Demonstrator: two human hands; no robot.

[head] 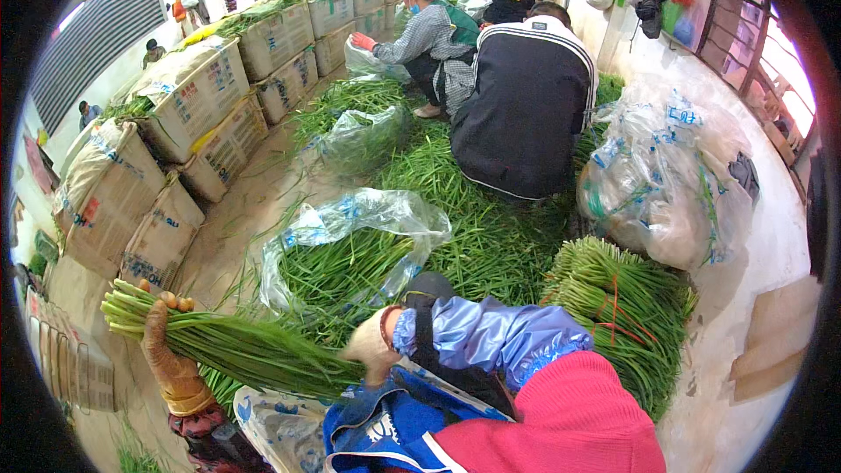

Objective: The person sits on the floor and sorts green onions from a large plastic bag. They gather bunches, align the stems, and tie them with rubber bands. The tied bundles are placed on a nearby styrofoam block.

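Note:
My left hand (161, 348), in a worn brown glove with bare fingertips, grips a bunch of long green leafy stalks (250, 348). The pale cut ends point left, and the thin leaves run right across my lap. My right hand (373, 345), in a pale glove, is blurred at the leaf end of the bunch; I cannot tell whether it grips leaves. A blue apron (374, 430) and a printed plastic sheet (282, 420) cover my lap. Just ahead is an open clear plastic bag (430, 217) with loose green leaves (341, 263) inside.
Tied bundles of stalks (617, 315) are stacked at my right, below a large bag of plastic film (670, 177). Loose greens (493, 249) cover the floor ahead. A crouching person (525, 105) and another person (420, 39) are beyond. Plastic crates (197, 105) line the left.

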